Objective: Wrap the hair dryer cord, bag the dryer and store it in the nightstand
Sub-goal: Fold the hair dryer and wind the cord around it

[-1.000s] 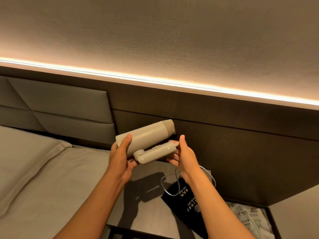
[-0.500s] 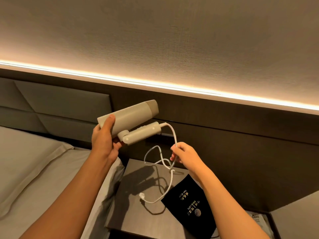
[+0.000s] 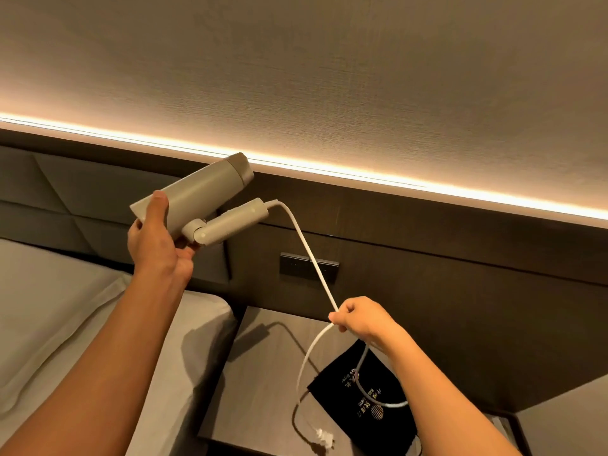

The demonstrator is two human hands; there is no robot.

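Note:
My left hand (image 3: 157, 236) holds a beige hair dryer (image 3: 205, 195) by its barrel, raised in front of the headboard, with its folded handle pointing right. The white cord (image 3: 307, 246) runs taut from the handle's end down to my right hand (image 3: 358, 319), which pinches it. Below that hand the cord hangs in a loose loop, and its plug (image 3: 324, 437) lies on the dark nightstand top (image 3: 263, 373). A black drawstring bag (image 3: 355, 394) with gold print lies flat on the nightstand under my right forearm.
A bed with a grey sheet (image 3: 65, 324) and pillow lies to the left, touching the nightstand. A dark switch panel (image 3: 309, 268) sits on the wood wall behind the cord. A lit strip runs along the wall top. Papers show at the bottom right corner.
My left hand has lifted the dryer higher and to the left. My right hand slid down the cord and moved right, pulling the tangled loops out into a straight, taut line.

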